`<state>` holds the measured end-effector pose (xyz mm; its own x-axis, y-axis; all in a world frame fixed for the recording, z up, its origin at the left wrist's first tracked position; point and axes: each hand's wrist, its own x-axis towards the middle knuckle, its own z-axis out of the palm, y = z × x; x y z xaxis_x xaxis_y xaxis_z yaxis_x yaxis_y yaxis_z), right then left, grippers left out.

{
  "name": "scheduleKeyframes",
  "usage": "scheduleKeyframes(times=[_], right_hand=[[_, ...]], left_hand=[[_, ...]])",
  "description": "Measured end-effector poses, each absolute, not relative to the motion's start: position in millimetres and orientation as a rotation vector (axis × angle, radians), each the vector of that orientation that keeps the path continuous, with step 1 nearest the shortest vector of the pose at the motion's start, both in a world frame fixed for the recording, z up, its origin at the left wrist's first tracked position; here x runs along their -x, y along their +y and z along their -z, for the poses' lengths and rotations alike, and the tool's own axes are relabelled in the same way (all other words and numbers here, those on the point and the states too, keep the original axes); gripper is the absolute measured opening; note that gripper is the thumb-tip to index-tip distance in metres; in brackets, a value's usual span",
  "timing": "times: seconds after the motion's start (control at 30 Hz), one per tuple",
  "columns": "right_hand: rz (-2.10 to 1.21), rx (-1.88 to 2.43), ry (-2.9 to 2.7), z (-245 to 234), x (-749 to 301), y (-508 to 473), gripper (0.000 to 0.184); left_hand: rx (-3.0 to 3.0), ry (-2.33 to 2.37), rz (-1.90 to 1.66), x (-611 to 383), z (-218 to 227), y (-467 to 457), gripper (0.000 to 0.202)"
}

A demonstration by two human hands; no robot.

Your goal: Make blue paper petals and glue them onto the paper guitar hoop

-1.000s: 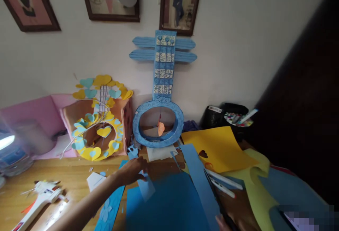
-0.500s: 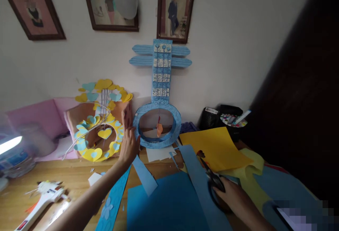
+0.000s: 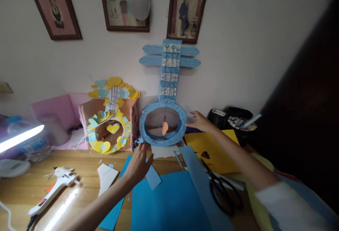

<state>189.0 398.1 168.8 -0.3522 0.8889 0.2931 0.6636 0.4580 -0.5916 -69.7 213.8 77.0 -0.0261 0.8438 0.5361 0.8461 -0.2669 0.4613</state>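
Observation:
A blue paper guitar with an oval ring body leans against the wall, an orange paper piece hanging inside the ring. My right hand reaches to the ring's right side, fingers apart and holding nothing; whether the tips touch it I cannot tell. My left hand is low over the table, below the ring's left edge, thumb apart from the fingers. Under its thumb side lies a short light-blue strip. Black-handled scissors lie on the right, beside a long light-blue strip.
A yellow and blue heart-covered paper guitar stands left in a cardboard box. A white glue gun lies at left, near a lit lamp. Blue card, yellow paper and a pen holder are also there.
My right hand has let go of the scissors and moved up and left to the blue guitar's ring. My left hand has come down from the ring's left side. The view has turned left.

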Motion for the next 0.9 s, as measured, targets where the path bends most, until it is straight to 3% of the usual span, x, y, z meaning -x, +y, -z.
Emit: scheduleKeyframes(times=[0.13,0.4,0.67,0.8,0.9], right_hand=[[-0.688,1.091,-2.097,-172,-147,443,0.031],[-0.734,1.007,-1.971,-149,-135,461,0.029],[-0.642,0.995,-1.868,-171,-137,442,0.025],[-0.612,0.992,-1.814,-198,-142,410,0.042],[-0.641,1.04,-1.762,-214,-155,371,0.043]], left_hand=[[2.127,-1.961,1.266,39,-83,263,0.042],[1.965,-2.164,1.54,19,-94,350,0.031],[1.904,-2.187,1.717,50,-103,335,0.027],[1.936,-2.09,1.722,52,-129,305,0.026],[2.058,-1.909,1.689,52,-150,258,0.021]])
